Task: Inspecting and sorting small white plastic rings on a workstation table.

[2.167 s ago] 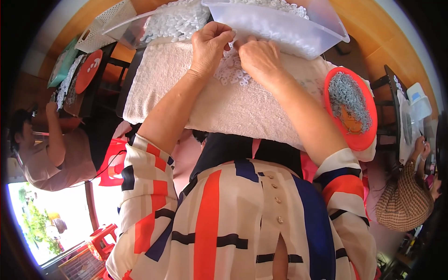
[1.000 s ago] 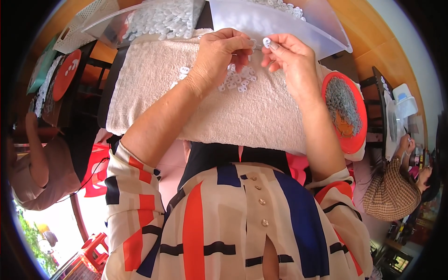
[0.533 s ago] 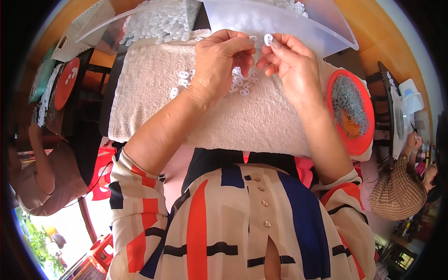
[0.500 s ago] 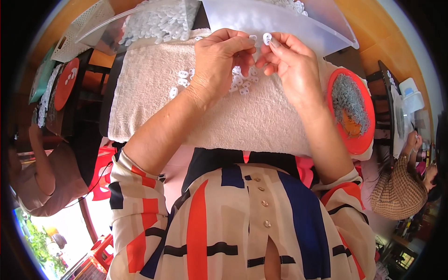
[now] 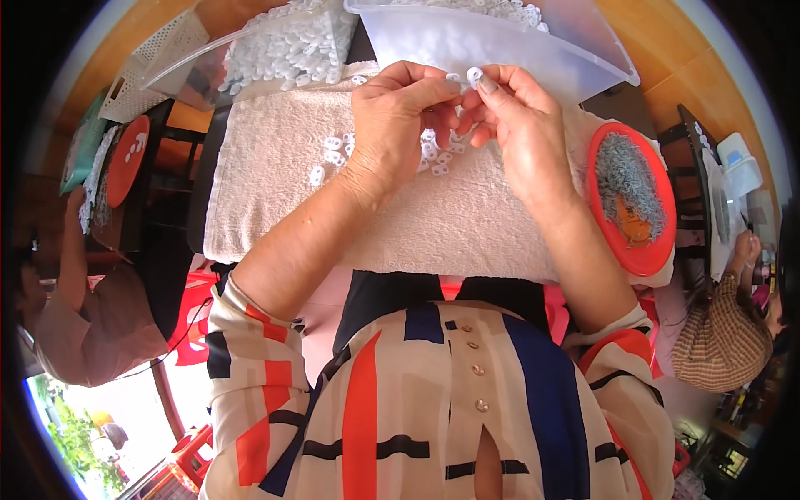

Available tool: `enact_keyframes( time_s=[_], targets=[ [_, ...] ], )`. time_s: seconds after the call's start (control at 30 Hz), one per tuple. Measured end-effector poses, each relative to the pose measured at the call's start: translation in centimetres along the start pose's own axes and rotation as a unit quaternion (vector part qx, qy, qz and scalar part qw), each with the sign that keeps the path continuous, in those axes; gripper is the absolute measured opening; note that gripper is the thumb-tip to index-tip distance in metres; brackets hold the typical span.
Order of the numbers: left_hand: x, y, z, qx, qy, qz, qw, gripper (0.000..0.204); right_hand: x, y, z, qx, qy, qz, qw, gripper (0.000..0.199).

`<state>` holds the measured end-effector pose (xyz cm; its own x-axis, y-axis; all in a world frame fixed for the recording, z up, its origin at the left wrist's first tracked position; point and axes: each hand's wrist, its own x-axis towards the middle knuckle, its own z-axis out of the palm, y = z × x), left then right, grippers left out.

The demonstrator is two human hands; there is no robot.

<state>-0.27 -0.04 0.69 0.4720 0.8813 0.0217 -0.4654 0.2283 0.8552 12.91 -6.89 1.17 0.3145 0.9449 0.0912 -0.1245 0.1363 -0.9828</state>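
Note:
Over the far part of a beige towel (image 5: 275, 200), my two hands are raised close together. My left hand (image 5: 393, 117) pinches a small white plastic piece (image 5: 452, 77) between thumb and forefinger, mostly covered by the fingers. In a pinch of my right hand (image 5: 527, 117) is a white oval plastic piece with holes (image 5: 474, 77). The two pieces are near each other; whether they touch, I cannot tell. Beneath the hands lies a loose pile of similar white pieces (image 5: 439, 158), partly hidden by my left hand. Several more white pieces (image 5: 334, 150) lie left of my left wrist.
A clear bin of white oval parts (image 5: 287, 54) stands at the far left, a translucent bin (image 5: 492, 42) at the far middle. On the right lies a red oval tray (image 5: 661, 250) of grey wiry bits and something orange. People sit at left (image 5: 108, 325) and right (image 5: 723, 342).
Both hands keep their pinches and have shifted only slightly; the right-hand piece is a little closer to the left hand. The whole view has moved slightly.

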Motion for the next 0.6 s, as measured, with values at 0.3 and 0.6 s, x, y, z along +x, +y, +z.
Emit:
enact_keyframes(
  time_s=[0.3, 0.6],
  targets=[
    [-0.17, 0.1, 0.08, -0.027, 0.019, -0.01, 0.999, 0.011, -0.51, -0.2, 0.61, -0.025, 0.01, 0.008, 1.0, 0.018],
    [-0.23, -0.04, 0.26, -0.003, -0.017, -0.018, 1.0, 0.01, -0.5, -0.1, 0.31, -0.072, 0.03, -0.049, 0.996, 0.019]
  ],
)
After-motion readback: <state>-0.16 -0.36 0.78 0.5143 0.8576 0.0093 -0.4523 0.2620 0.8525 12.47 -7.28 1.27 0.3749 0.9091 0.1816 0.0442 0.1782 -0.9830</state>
